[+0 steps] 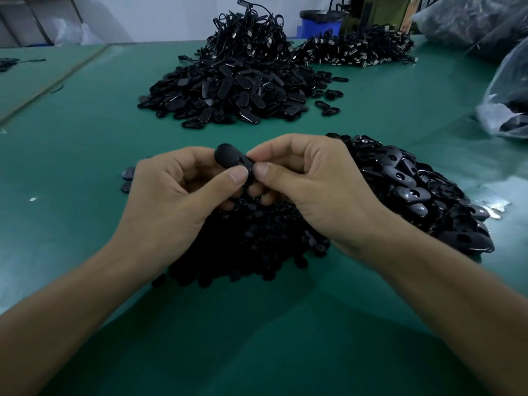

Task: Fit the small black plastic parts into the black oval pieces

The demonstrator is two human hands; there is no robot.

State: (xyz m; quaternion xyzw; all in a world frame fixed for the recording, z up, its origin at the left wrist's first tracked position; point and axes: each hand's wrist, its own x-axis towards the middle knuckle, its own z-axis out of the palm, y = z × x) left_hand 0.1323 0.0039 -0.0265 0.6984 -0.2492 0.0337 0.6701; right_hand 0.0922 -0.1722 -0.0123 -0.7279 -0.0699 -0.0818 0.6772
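A black oval piece [230, 158] is held up between both hands above the green table. My left hand [177, 192] grips its near side with thumb and curled fingers. My right hand [308, 178] pinches its right end, thumb tip against the left thumb; any small part there is hidden under the fingers. Below the hands lies a heap of small black plastic parts [251, 247]. A pile of black oval pieces with holes [414, 190] lies just right of my right hand.
A big heap of black oval pieces [228, 92] lies mid-table, with piles of black cables [251, 32] and connectors [357, 50] behind it. Clear plastic bags [505, 104] sit at the right edge. A blue bin [320, 24] stands at the back. Two loose pieces [127, 178] lie left of my hand.
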